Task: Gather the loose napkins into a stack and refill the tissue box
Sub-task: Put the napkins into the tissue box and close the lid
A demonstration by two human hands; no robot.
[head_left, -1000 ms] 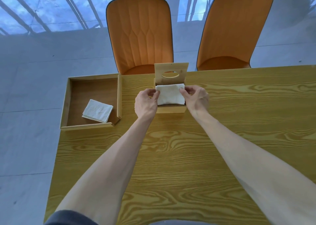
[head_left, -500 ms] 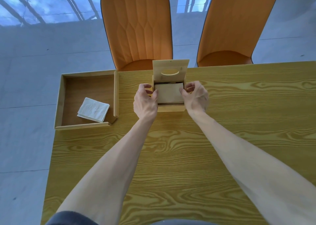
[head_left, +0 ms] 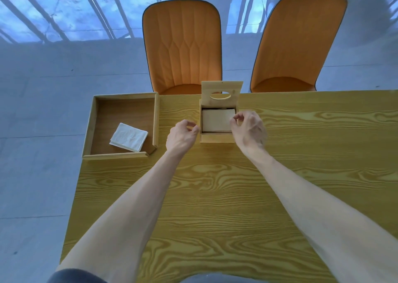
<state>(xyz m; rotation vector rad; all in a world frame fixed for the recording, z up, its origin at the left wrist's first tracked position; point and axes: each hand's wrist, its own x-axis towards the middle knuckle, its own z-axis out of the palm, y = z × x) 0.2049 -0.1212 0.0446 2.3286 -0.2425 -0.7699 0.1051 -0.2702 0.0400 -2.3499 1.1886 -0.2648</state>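
Observation:
A small wooden tissue box [head_left: 217,138] stands on the table with its slotted lid [head_left: 221,93] raised upright at the back. A stack of napkins [head_left: 216,120] lies inside it, in shadow. My left hand [head_left: 182,136] hovers just left of the box, fingers curled, holding nothing. My right hand [head_left: 248,130] is at the box's right wall, thumb and forefinger pinched near the stack's right edge with nothing visibly between them. A second folded white napkin stack [head_left: 128,137] lies in the wooden tray [head_left: 155,119] to the left.
The yellow wooden table [head_left: 215,196] stretches toward me and to the right. Two orange chairs [head_left: 183,46] [head_left: 297,46] stand behind its far edge. The tray overhangs the table's left edge above the grey floor.
The napkin stack held over the box a second ago now sits down inside it. Both hands have let go and drawn slightly away from the box sides.

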